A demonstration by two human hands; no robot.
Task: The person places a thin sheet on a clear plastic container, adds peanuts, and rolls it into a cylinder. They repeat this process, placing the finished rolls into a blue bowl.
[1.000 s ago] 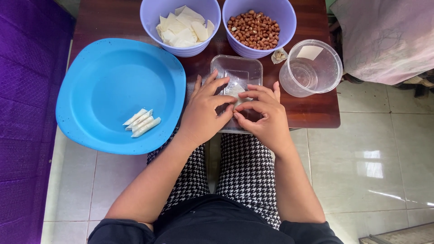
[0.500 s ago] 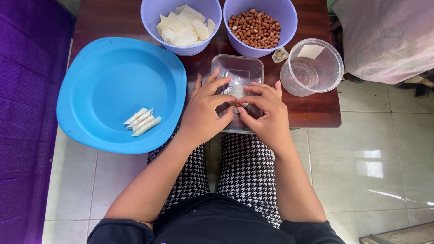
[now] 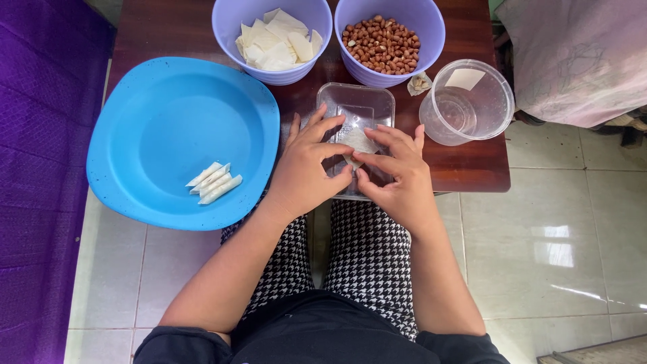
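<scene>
My left hand and my right hand meet over a clear rectangular plastic tray at the near edge of a dark wooden table. Together their fingertips pinch a small white pastry wrapper lying on the tray. To the left, a big blue plate holds several rolled white wrappers. Behind the tray stand a lilac bowl of cut wrapper pieces and a lilac bowl of peanuts.
A clear round plastic tub stands at the table's right end, with a small scrap holding a few nuts beside it. A purple cloth lies left, a pinkish cloth right. Light floor tiles surround my checked trousers.
Both hands stay over the tray. Their fingers have shifted and spread a little, and the white wrapper between them shows more than before.
</scene>
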